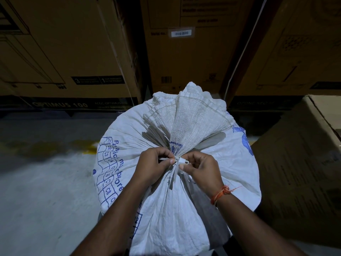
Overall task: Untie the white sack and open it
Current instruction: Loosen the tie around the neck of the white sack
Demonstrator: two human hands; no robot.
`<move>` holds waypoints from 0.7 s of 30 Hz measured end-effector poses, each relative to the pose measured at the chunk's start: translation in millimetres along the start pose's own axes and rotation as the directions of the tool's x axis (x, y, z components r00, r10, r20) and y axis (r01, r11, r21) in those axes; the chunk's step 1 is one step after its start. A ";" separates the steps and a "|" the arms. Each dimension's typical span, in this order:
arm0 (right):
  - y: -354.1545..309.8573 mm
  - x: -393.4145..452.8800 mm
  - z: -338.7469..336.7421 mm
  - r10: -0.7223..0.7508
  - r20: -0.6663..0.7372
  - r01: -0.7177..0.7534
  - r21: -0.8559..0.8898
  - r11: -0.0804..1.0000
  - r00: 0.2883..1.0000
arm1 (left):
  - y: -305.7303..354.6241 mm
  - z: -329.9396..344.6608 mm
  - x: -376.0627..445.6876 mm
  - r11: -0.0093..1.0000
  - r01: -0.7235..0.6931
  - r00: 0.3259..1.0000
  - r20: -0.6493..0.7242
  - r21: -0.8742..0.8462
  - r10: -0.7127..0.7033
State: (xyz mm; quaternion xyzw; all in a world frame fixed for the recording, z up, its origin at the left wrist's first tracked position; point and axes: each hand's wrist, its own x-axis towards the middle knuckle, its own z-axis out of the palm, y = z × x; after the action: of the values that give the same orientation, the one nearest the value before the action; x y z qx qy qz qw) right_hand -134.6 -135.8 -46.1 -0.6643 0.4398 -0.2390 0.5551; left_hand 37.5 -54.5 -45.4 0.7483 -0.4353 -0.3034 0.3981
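Note:
A full white woven sack [217,167] with blue print stands upright in front of me, its mouth gathered into a fan of cloth [186,115] above a tight neck. A white plastic tie [181,160] cinches that neck, and its loose tail hangs down the front of the sack. My left hand [153,165] pinches the tie from the left. My right hand [201,170], with an orange thread on the wrist, pinches the tie's head from the right. Both hands touch the tie at the neck.
Tall cardboard cartons [73,52] stand in a row close behind the sack. Another brown carton [302,163] leans at the right, close to the sack. Grey concrete floor [46,191] with a yellow stain lies to the left.

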 end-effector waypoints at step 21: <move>3.8 1.3 3.1 -0.061 -0.053 0.063 0.042 0.997 0.997 | -2.3 -10.7 -0.5 0.992 0.064 0.998 0.009 -0.108 -0.063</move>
State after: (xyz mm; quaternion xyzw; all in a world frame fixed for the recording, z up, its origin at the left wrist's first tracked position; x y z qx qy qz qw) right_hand -132.6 -135.3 -50.8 -0.6589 0.4278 -0.2828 0.5503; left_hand 46.9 -49.8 -41.9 0.7383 -0.3953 -0.3409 0.4271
